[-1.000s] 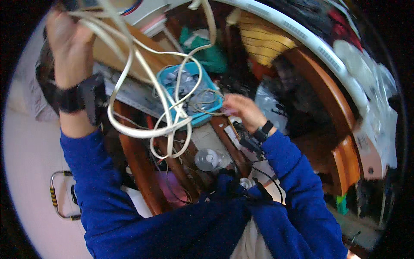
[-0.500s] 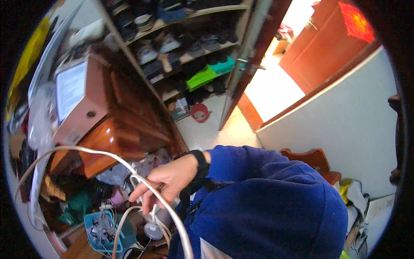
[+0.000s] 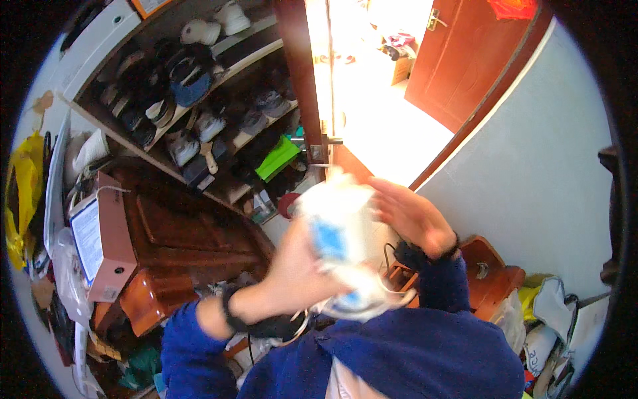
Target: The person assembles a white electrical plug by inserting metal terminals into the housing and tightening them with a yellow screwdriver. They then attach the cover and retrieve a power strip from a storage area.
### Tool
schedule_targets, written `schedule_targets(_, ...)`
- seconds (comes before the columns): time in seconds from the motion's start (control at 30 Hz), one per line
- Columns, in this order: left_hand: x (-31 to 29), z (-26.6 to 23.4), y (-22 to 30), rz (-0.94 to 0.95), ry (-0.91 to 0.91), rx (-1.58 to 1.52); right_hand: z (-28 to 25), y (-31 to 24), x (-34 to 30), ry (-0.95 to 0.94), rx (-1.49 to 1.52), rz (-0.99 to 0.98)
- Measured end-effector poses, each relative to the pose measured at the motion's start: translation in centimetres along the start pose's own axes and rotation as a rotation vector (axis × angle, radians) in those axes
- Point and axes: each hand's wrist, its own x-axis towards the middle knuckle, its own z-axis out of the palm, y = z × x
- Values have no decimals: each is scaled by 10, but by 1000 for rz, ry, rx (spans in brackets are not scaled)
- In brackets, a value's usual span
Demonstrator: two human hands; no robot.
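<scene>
My left hand [image 3: 289,272] is closed around a white object with blue patches [image 3: 349,223], held up in front of my chest. A white cord [image 3: 379,302] loops below it. Motion and glare blur the object, so its exact kind cannot be told. At its upper right side is my right hand [image 3: 415,216], fingers stretched out and somewhat smeared. Whether those fingers touch the white object is unclear. Each wrist has a dark band below a blue sleeve.
A shoe rack [image 3: 229,143] with several shoes stands ahead, beside an open doorway and a red-brown door [image 3: 442,73]. To the left are a dark wooden cabinet [image 3: 193,219] and a pink box [image 3: 116,246]. At right are a wooden chair [image 3: 488,279] and piled bags [image 3: 541,346].
Earlier, one hand reached over the clutter at left, by a blue basket and looping pale cord. Now both hands are raised at centre, a white object in the left; the view has swung.
</scene>
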Motion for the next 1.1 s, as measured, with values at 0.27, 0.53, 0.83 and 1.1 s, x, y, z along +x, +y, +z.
schedule_targets(0.27,136,81,-33,252,34,89,-5,-2,-34,494,-9,-178)
schedule_targets(0.53,233,42,-54,-82,-198,637,-77,22,15,671,295,-134)
schedule_targets(0.83,237,-28,-80,258,-294,1023,-239,14,106,689,480,-219)
schedule_targets(1.1,223,-60,-99,185,-73,547,-370,0,213,608,520,-352)
